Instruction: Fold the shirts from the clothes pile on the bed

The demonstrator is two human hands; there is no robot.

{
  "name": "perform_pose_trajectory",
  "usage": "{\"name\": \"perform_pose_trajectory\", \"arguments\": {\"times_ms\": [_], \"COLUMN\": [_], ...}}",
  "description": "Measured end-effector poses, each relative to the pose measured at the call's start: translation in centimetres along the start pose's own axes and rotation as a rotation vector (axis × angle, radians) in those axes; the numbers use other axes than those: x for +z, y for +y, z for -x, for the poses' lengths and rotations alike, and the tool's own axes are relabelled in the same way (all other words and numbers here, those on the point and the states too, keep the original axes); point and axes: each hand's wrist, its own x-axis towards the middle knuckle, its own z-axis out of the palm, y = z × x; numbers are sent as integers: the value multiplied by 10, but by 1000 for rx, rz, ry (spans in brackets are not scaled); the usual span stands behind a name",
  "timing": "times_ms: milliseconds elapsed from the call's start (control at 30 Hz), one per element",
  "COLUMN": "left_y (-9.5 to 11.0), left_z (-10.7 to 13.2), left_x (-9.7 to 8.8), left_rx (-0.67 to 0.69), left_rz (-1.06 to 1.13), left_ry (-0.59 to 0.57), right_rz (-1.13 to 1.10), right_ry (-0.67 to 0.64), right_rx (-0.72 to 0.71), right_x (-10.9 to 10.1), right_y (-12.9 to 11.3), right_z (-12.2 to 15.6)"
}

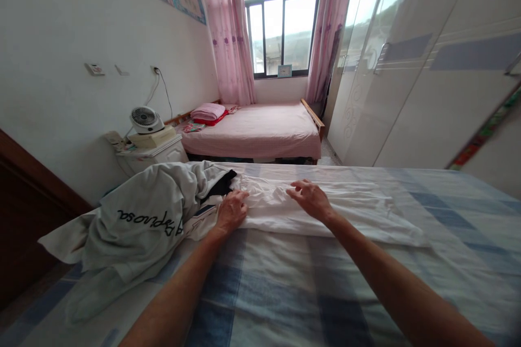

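A white garment (pixel 350 211) lies spread lengthwise across the blue checked bedsheet (pixel 277 287). My left hand (pixel 231 210) rests on its left end, fingers curled onto the cloth's edge. My right hand (pixel 310 198) lies on top of the garment a little to the right, fingers bent and pressing into the folds. To the left sits a heap of clothes with a pale grey-green garment (pixel 142 217) bearing dark lettering, and a black piece (pixel 222 184) tucked under it.
A second bed with a pink cover (pixel 260 130) and folded pink bedding stands under the window. A white nightstand (pixel 152 154) with a small fan (pixel 143 118) is at the left wall. A white wardrobe (pixel 407 76) lines the right side.
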Motion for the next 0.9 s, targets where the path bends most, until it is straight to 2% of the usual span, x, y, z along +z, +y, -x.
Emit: {"name": "perform_pose_trajectory", "arguments": {"times_ms": [100,233,367,467,600,700,767,900], "left_y": [-3,-6,-6,-6,-5,-5,-5,-5], "left_z": [2,7,8,7,6,6,6,6], "left_x": [6,10,14,17,17,15,14,13], "left_rx": [15,18,10,-5,-31,-59,-68,-80], "left_rz": [49,100,134,152,205,246,261,276], "left_ry": [5,60,108,141,145,147,154,188], "right_rz": [38,20,-111,-115,7,6,-58,-138], "right_ry": [-31,-59,-5,40,-36,-77,-53,50], "right_rx": [38,31,-13,2,80,127,94,-127], "right_x": [16,28,31,31,36,39,38,29], "right_y": [-10,-9,-2,-3,-7,-6,-4,3], "right_z": [-12,-20,-21,-22,-27,-31,-30,-16]}}
